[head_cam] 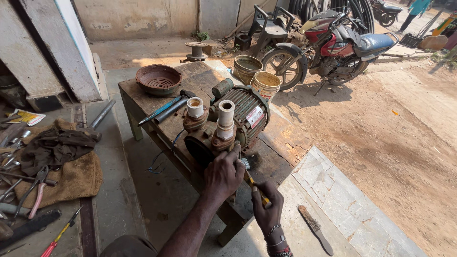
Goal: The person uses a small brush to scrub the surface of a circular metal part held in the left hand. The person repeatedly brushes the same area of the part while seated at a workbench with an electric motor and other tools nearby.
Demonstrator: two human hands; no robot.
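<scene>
L hand (223,173) on rusty pump (223,128) on wooden bench (138,97), R hand (267,205) gripping yellow-handled tool (254,188)
</scene>
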